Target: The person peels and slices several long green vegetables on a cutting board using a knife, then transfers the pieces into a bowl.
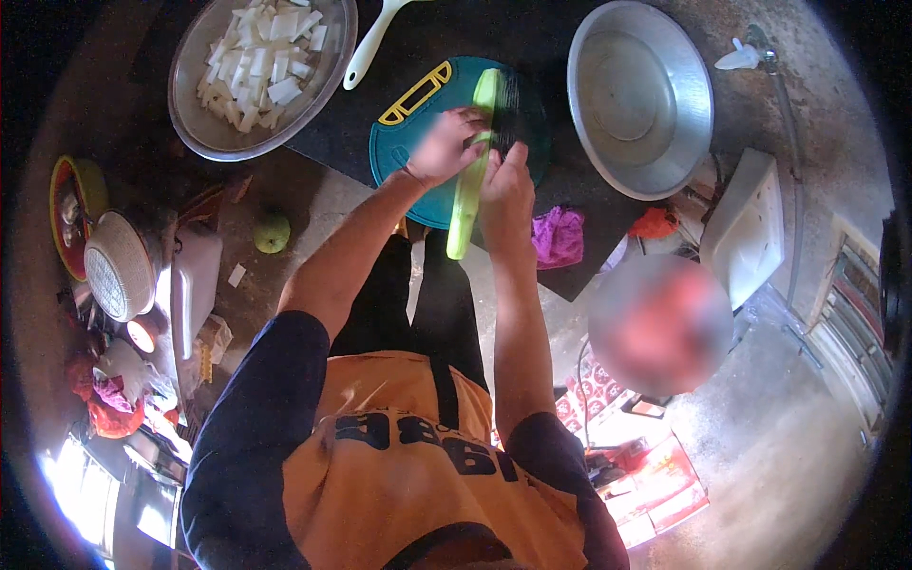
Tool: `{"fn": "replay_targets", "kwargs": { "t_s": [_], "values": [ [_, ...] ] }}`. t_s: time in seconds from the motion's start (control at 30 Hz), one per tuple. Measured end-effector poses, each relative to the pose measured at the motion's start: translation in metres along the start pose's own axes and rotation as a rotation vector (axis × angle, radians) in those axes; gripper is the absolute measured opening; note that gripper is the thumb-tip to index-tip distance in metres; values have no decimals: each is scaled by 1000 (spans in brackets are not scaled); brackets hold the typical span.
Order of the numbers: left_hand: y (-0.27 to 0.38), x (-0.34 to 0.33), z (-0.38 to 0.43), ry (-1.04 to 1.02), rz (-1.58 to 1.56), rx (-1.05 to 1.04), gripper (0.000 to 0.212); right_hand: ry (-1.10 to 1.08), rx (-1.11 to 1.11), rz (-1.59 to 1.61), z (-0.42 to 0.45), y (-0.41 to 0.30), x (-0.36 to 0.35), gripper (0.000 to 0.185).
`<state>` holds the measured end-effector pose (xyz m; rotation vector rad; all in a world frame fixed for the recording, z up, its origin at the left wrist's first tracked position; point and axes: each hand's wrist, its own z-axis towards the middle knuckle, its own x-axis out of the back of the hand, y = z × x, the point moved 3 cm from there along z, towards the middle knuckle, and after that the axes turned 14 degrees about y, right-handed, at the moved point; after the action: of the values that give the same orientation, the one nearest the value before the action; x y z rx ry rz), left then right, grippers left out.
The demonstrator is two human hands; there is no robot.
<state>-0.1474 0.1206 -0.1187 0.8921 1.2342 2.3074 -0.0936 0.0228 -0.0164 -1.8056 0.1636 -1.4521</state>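
Note:
A long pale green vegetable (467, 203) lies lengthwise over a round teal cutting board (390, 153) with a yellow-edged handle. Its near end juts past the board's edge towards me. My left hand (443, 148) is closed over its middle, fingers bent across it. Along the vegetable's right side stands a dark, streaked knife blade (509, 107), beyond the fingers of my right hand (507, 189). That hand is curled as if around the knife's handle, which is hidden. At the upper left, a metal basin (187, 92) holds many cut white vegetable pieces (263, 60).
An aluminium basin (627, 85) with a wet-looking bottom stands right of the board. A pale-handled utensil (370, 50) lies beyond it. A purple cloth (558, 237) rests near the dark table's edge. On the floor sits a round green fruit or vegetable (271, 234). A white sink (744, 221) is at the right.

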Motion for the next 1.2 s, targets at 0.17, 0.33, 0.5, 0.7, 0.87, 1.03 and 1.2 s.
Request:
{"fn": "replay_targets", "kwargs": {
  "t_s": [0.17,0.33,0.5,0.7,0.87,1.03,1.2],
  "values": [
    [10,-5,6,-37,-23,38,30,-5,-39,-122,22,28,-27,23],
    [-7,-7,-5,45,-26,21,32,-59,-29,-74,28,27,-28,24],
    [-7,-8,-3,70,6,-42,32,-159,-93,-90,6,22,-1,26],
    [-9,-10,-5,101,23,-70,29,-326,-395,-15,-62,19,26,31],
    [-10,-12,-5,93,33,-106,27,-264,-240,-108,-119,36,32,22],
    [-12,-14,-4,65,34,-133,31,-252,-330,-42,-174,48,44,28],
    [-16,-13,-5,65,72,-137,29,-339,-449,15,-229,54,58,34]
  ]
}}
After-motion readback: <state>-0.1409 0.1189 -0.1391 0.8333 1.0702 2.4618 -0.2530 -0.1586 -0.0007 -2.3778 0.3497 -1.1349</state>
